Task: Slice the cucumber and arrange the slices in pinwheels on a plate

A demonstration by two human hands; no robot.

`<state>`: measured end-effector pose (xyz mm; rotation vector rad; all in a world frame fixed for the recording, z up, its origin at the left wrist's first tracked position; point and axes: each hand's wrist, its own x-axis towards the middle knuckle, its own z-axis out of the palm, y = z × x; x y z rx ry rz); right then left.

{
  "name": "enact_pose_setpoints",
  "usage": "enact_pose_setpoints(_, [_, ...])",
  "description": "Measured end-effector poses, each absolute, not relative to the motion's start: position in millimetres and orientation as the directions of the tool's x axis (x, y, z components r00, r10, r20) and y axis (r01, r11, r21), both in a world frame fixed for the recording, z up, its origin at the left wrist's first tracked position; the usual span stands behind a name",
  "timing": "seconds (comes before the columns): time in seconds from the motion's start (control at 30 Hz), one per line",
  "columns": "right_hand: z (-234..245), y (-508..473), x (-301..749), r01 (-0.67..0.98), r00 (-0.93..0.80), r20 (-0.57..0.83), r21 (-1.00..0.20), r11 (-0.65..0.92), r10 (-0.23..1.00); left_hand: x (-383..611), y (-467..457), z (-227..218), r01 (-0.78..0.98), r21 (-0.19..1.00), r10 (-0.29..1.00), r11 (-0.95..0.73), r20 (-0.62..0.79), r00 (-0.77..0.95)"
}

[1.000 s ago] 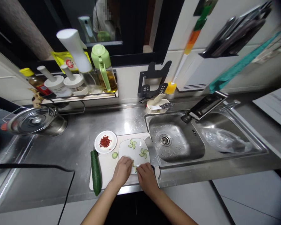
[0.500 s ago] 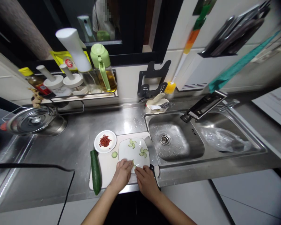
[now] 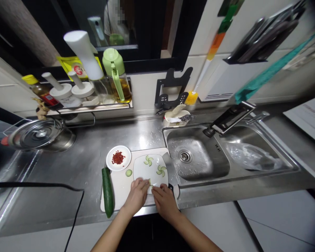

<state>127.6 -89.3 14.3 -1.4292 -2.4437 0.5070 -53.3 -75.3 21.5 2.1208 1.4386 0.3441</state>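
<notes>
A white square plate lies on a white cutting board at the counter's front edge. Two pinwheel arrangements of cucumber slices sit on the plate. My left hand and my right hand meet at the plate's near edge, fingers curled and pinching small cucumber pieces there. One loose cucumber slice lies on the board left of the plate. A whole cucumber rests along the board's left side. A small round dish of chopped red chilli stands behind it.
A steel sink adjoins the board on the right, with a tap and a plastic bag in the second basin. A knife blade lies beside the plate. Bottles fill a rack behind. A pot lid and black cable lie left.
Both hands have shifted slightly at the plate's near edge, the right hand drawing a little nearer to me; the plate and slices stay in place.
</notes>
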Motion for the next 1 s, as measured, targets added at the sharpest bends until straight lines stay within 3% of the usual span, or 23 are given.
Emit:
enact_pose_setpoints(0.2, [20, -87, 127, 0.77, -0.458, 0.085, -0.459, 0.443, 0.885, -58, -76, 17, 0.759, 0.608, 0.952, -0.235, -0.015, 0.306])
enact_pose_setpoints(0.4, [22, -82, 130, 0.757, -0.427, 0.088, -0.511, 0.409, 0.9, -93, -64, 6, 0.742, 0.653, 0.972, 0.155, 0.034, -0.233])
enact_pose_setpoints(0.47, [23, -82, 130, 0.754, -0.427, 0.079, -0.519, 0.403, 0.901, -103, -59, 3, 0.742, 0.623, 0.948, 0.248, 0.002, -0.319])
enact_pose_setpoints(0.67, [22, -84, 128, 0.753, -0.433, 0.069, -0.52, 0.403, 0.899, -106, -54, -4, 0.791, 0.514, 0.935, 0.333, -0.072, -0.348])
enact_pose_setpoints(1.0, [22, -87, 128, 0.757, -0.436, 0.069, -0.512, 0.407, 0.897, -106, -55, -5, 0.796, 0.525, 0.941, 0.3, -0.026, -0.337])
